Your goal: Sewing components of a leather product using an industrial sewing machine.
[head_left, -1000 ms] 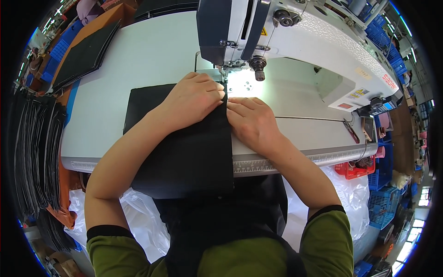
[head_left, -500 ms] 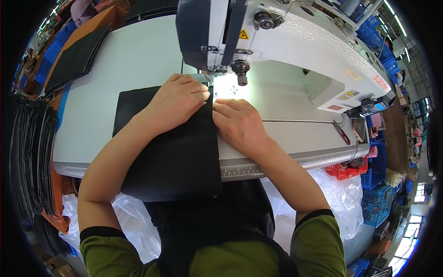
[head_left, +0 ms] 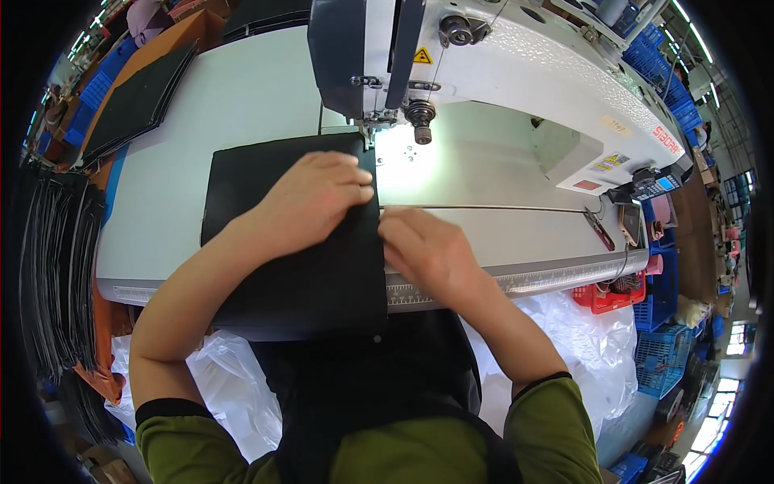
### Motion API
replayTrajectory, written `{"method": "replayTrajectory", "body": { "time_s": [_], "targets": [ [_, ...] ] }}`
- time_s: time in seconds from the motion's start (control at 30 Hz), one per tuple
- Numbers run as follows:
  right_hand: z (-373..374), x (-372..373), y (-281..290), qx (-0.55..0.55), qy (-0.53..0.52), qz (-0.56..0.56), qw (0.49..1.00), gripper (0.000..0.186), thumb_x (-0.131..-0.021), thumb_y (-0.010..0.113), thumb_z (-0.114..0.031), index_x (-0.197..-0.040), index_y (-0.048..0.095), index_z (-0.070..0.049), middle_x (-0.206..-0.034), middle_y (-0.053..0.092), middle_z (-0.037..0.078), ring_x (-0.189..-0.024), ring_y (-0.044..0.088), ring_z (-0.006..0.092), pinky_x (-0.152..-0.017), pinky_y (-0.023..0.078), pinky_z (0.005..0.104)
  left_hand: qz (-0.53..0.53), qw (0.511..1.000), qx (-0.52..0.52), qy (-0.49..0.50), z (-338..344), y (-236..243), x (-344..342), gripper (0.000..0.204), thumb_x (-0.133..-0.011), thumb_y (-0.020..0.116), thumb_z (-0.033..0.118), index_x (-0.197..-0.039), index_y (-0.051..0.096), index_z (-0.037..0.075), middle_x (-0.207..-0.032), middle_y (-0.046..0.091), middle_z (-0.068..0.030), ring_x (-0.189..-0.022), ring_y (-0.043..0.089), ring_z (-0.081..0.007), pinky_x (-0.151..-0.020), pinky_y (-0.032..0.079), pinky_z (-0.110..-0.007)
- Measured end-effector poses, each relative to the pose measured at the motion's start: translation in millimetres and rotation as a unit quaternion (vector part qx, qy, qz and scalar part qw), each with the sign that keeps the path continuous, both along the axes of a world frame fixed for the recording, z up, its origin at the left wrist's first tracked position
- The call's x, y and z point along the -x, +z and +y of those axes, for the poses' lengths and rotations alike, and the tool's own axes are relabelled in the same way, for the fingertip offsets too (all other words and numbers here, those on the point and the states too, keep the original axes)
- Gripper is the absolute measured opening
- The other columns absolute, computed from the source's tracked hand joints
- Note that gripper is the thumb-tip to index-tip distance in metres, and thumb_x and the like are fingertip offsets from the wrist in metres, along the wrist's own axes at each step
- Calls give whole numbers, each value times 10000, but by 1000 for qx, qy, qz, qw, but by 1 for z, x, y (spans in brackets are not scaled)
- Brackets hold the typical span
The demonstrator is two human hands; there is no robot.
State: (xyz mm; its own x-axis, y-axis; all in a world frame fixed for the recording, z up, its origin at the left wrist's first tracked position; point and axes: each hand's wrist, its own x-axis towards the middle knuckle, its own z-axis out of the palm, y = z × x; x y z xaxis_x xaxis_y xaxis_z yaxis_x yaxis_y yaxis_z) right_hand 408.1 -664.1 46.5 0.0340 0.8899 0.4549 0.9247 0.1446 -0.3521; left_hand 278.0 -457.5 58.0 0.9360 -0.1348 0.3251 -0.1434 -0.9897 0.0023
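Observation:
A black, leather-like panel (head_left: 302,294) lies on the white sewing table, its near end hanging past the front edge. Its far right corner reaches the presser foot (head_left: 368,137) of the white sewing machine (head_left: 516,77). My left hand (head_left: 316,200) lies over the panel, fingers bent together and pinching near its right edge. Just nearer, my right hand (head_left: 429,248) has its thumb and fingers closed on that same edge, the fingertips partly hidden. A lamp lights the needle plate beside the foot.
Black panels (head_left: 137,105) are piled at the far left, and a tall stack (head_left: 56,274) stands left of the table. Red-handled snips (head_left: 599,231) lie at the right. A ruler strip (head_left: 532,280) runs along the front edge; a red basket (head_left: 609,297) sits below.
Both hands have slid toward me along the panel's right edge, away from the presser foot. The right fingers, flatter before, are now bent at the edge. The panel has shifted slightly away from me.

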Motion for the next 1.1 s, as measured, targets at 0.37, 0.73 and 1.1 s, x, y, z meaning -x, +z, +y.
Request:
{"method": "replayTrajectory", "body": {
  "time_s": [0.37,0.73,1.1],
  "targets": [
    [-17,10,-3,-22,85,21,996,349,-767,690,-16,-1113,733,-37,-1223,717,49,-1202,634,301,-990,522,418,48,996,76,1,-26,2,30,365,-891,716,209,-1239,682,103,-1370,627,-38,-1365,508,-248,-1124,398,-408],
    [-18,12,-5,-13,76,20,997,365,-760,690,-18,-1121,735,-40,-1241,714,46,-1208,627,295,-1009,510,420,30,997,63,21,-11,-10,17,375,-900,712,200,-1261,665,109,-1393,612,-32,-1377,502,-246,-1128,405,-409],
    [-17,14,-4,-19,69,28,997,359,-761,694,-17,-1116,740,-40,-1235,718,43,-1185,638,292,-977,518,404,-14,998,60,27,-7,-15,13,300,-913,709,216,-1187,671,100,-1333,633,-38,-1344,539,-250,-1142,409,-414]
  ]
}}
